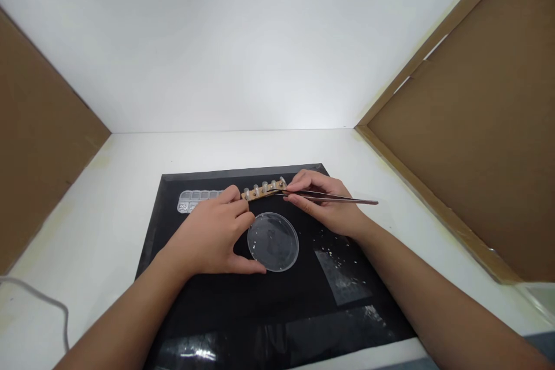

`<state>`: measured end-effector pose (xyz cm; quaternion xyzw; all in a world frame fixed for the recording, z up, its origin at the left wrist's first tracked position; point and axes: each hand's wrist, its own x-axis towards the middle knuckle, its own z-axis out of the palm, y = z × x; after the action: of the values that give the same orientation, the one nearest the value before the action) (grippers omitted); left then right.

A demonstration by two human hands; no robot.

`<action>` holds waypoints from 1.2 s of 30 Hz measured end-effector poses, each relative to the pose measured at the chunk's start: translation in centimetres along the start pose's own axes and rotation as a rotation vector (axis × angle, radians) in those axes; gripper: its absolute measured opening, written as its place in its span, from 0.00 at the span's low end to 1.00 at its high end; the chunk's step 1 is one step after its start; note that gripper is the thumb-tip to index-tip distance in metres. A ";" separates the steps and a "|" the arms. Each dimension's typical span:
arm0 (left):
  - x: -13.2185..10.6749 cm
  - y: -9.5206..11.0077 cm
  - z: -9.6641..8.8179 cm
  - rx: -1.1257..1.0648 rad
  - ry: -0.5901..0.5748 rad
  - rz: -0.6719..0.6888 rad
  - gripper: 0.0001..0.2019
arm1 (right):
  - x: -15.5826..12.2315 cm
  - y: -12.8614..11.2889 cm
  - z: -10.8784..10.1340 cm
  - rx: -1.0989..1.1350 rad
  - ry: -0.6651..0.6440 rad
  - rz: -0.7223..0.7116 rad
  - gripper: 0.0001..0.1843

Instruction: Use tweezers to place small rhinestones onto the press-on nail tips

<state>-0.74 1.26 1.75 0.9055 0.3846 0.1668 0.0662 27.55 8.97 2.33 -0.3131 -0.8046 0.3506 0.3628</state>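
My left hand [212,237] rests on the black mat [208,306], its fingertips pinching the left end of a small tan wooden strip [263,191] that carries several clear beads in a row. My right hand [325,205] is closed on thin metal tweezers [342,198], whose tips reach the right part of the strip. A round clear dish [273,241] with tiny specks in it lies just in front of the strip, between my two hands; my left thumb touches its near rim.
A clear compartment box [197,199] lies behind my left hand on the mat. Small clear bits [332,245] are scattered on the mat at right. Brown board walls stand left and right, a white wall behind. A grey cable [43,300] runs at left.
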 end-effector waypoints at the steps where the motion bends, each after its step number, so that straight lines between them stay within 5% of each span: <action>1: 0.0 0.0 0.0 0.010 -0.003 0.006 0.29 | 0.0 -0.2 -0.2 -0.006 -0.017 -0.002 0.06; 10: 0.0 -0.1 0.1 0.034 -0.018 0.018 0.30 | 0.0 -1.5 -0.8 -0.023 -0.311 0.050 0.09; 36: -0.1 -0.1 0.2 -0.017 -0.030 -0.016 0.26 | -0.1 -1.5 0.5 -0.113 -0.279 0.004 0.08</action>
<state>-0.79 1.22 1.52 0.9042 0.3894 0.1557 0.0809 26.80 7.93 3.20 -0.2827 -0.8650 0.3456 0.2289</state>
